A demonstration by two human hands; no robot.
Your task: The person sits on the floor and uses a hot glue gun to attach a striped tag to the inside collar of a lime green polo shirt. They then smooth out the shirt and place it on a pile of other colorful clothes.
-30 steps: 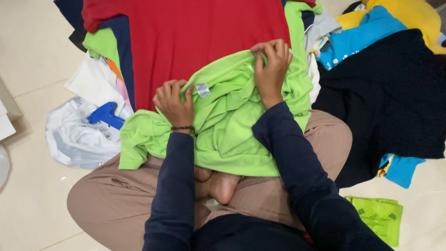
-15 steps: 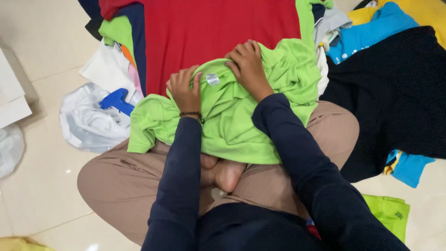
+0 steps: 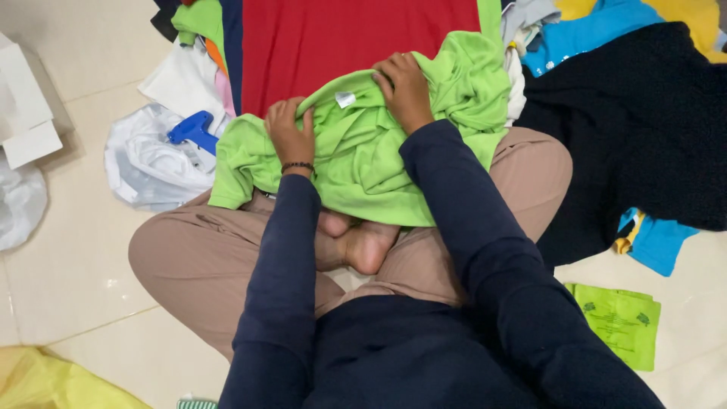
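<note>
I sit cross-legged on a tiled floor with a lime green shirt (image 3: pixel 363 163) bunched over my lap. My left hand (image 3: pixel 290 130) grips the shirt near its collar on the left side. My right hand (image 3: pixel 404 87) clutches the fabric just right of the white neck tag (image 3: pixel 346 99). Beyond the shirt a red garment (image 3: pixel 341 38) lies spread flat on the floor.
A black garment (image 3: pixel 644 129) and blue clothes (image 3: pixel 575 38) are piled at the right. A white plastic bag (image 3: pixel 148 170) with a blue tool (image 3: pixel 193 130) lies at the left. A green packet (image 3: pixel 622 322) sits at the lower right, white paper (image 3: pixel 26 113) at the far left.
My right hand has slid left along the green shirt toward the neck tag. The camera view has shifted, so everything sits lower and further right in the picture.
</note>
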